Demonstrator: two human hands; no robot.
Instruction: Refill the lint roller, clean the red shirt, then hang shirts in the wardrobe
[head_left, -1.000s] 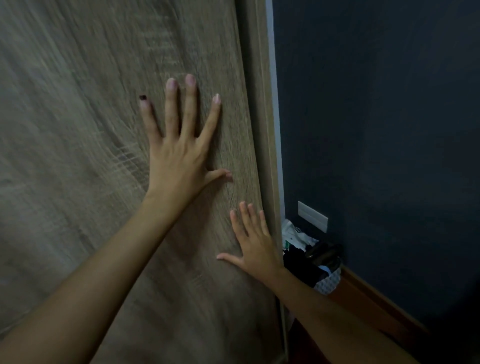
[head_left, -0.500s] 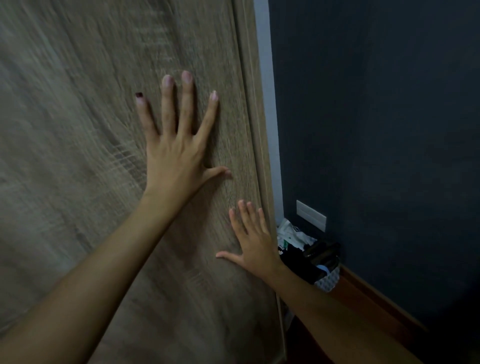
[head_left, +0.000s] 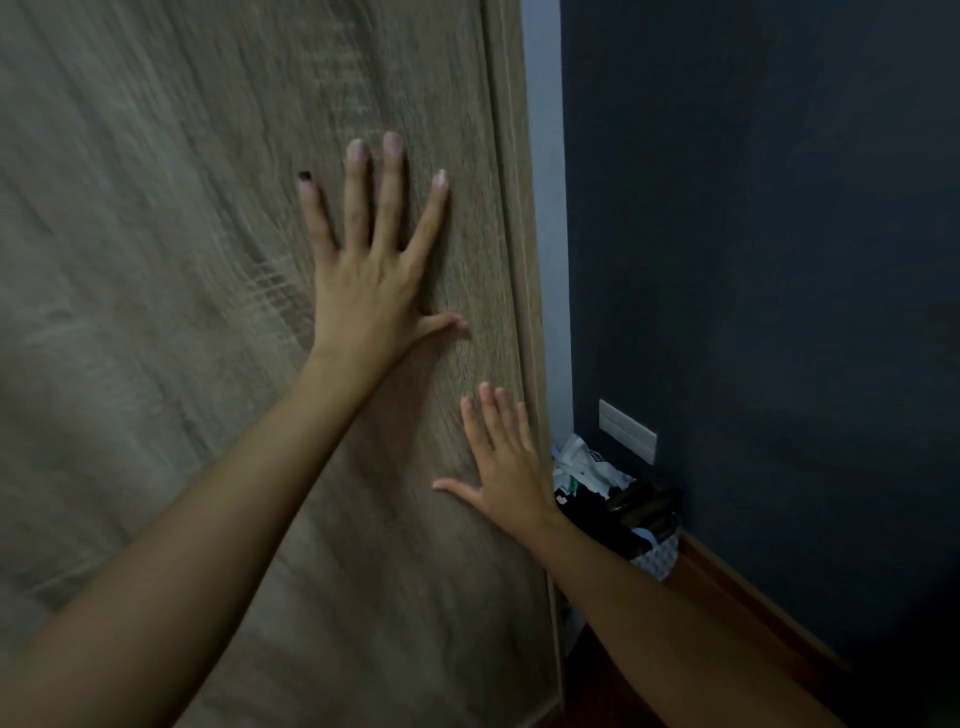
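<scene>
The wood-grain wardrobe door (head_left: 182, 260) fills the left and middle of the head view. My left hand (head_left: 369, 270) presses flat on it with fingers spread and straight, up near the door's right edge. My right hand (head_left: 506, 467) also lies flat on the door, lower down and right at that edge, fingers straight. Neither hand holds anything. No shirt, hanger or lint roller shows; the inside of the wardrobe is hidden behind the door.
A dark blue wall (head_left: 779, 260) rises to the right, with a white socket plate (head_left: 626, 431) low on it. A basket of clothes (head_left: 618, 509) sits in the corner by the door's edge. A wooden skirting board (head_left: 737, 597) runs along the floor.
Both hands have stayed flat on the door. The door's right edge has shifted slightly left against the wall, showing a wider pale strip beside it.
</scene>
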